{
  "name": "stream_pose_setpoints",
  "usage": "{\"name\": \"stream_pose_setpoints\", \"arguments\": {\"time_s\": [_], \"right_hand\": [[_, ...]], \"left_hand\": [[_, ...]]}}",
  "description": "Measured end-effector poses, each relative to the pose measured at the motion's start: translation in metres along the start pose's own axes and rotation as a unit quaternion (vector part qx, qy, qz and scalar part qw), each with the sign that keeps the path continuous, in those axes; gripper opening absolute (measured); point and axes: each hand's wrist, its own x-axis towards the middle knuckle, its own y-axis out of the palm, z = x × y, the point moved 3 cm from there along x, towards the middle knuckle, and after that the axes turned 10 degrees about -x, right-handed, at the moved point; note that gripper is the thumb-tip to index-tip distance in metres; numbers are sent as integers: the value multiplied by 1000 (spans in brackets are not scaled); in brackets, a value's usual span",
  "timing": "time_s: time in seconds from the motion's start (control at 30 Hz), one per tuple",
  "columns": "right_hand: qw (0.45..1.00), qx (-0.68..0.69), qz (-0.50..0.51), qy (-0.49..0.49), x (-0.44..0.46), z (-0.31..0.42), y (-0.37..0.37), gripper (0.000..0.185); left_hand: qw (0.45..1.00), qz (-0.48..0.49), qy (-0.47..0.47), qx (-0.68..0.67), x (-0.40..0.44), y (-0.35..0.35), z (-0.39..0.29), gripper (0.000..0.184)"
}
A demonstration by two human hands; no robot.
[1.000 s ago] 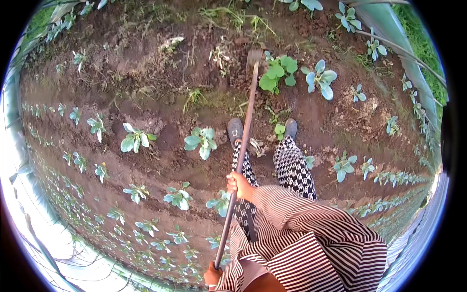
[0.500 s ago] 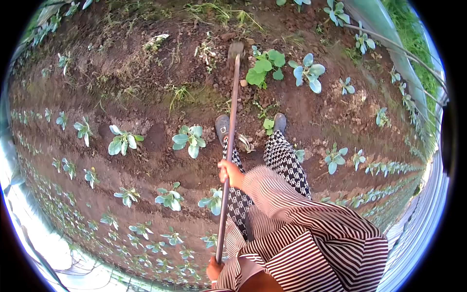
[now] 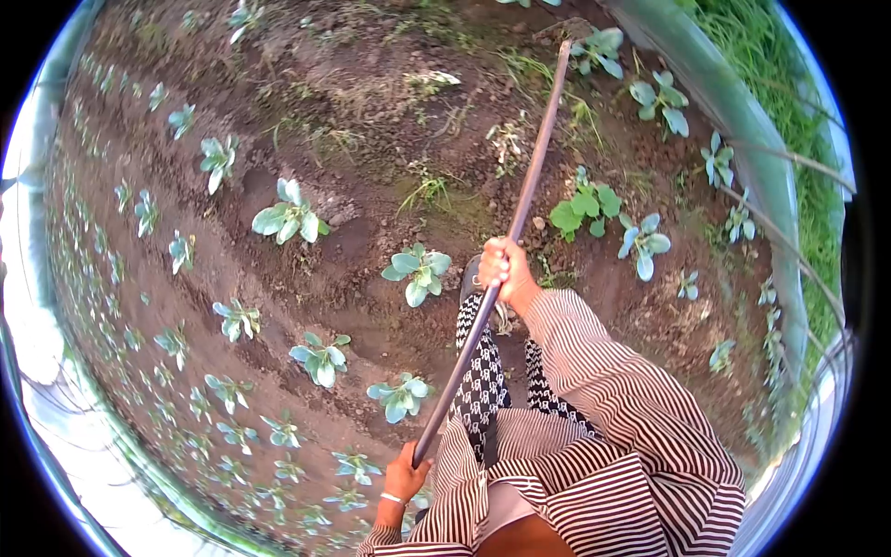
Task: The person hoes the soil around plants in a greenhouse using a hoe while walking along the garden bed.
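Observation:
A long-handled hoe (image 3: 536,167) runs slantwise from low in the middle of the view up to the top right. My right hand (image 3: 506,269) is wrapped round the middle of its handle. Near the handle's lower end, my left hand (image 3: 404,478) is closed on it, with a white band at the wrist. The hoe's far end is raised near a blue-green leafy plant (image 3: 597,51); its blade can hardly be made out there. A brighter green broad-leaved plant (image 3: 585,206) grows to the right of the handle.
Rows of young leafy plants (image 3: 418,274) fill the brown soil (image 3: 371,325). My shoe (image 3: 471,277) stands near one plant. Along the right runs greenish sheeting (image 3: 742,121) with thin poles and tall grass (image 3: 789,56) beyond. Pulled weeds (image 3: 506,144) lie on the ground.
The hoe's head has lifted off the soil beside the bright green plant and swung up and right. Both hands keep their hold. The view has turned.

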Motion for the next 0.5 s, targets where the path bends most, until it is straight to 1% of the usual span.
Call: {"name": "stream_pose_setpoints", "arguments": {"time_s": [0.03,0.07,0.13,0.17,0.2,0.23,0.27,0.33,0.37,0.4,0.43,0.5], "right_hand": [[1000,-11,-10,-5,11,5,14,30],[999,-37,-28,-18,23,6,18,28],[990,-37,-127,-47,44,-1,32,26],[981,-81,-169,-48,53,-9,37,24],[968,-124,-211,-50,61,-20,36,22],[964,-173,-201,-15,68,-34,31,21],[949,-231,-214,12,73,-46,34,18],[935,-281,-217,19,82,-53,49,17],[934,-285,-213,16,95,-46,49,16],[934,-285,-215,19,102,-43,47,15],[933,-266,-239,25,107,-38,56,15],[922,-300,-246,21,110,-24,76,15]], "left_hand": [[999,31,-27,4,0,-7,-7,48],[999,28,-21,-18,0,-16,-20,50],[998,20,-8,-55,-2,-33,-45,52],[998,-11,36,-55,-1,-37,-44,59],[996,-35,50,-69,4,-44,-57,56],[994,-56,49,-75,14,-52,-73,54],[993,-76,46,-80,23,-60,-90,51],[981,-122,92,-121,32,-75,-112,48],[973,-140,120,-141,42,-82,-122,47],[976,-130,108,-137,41,-91,-135,46],[979,-123,95,-133,36,-104,-152,46],[982,-124,95,-110,40,-121,-176,47]]}}
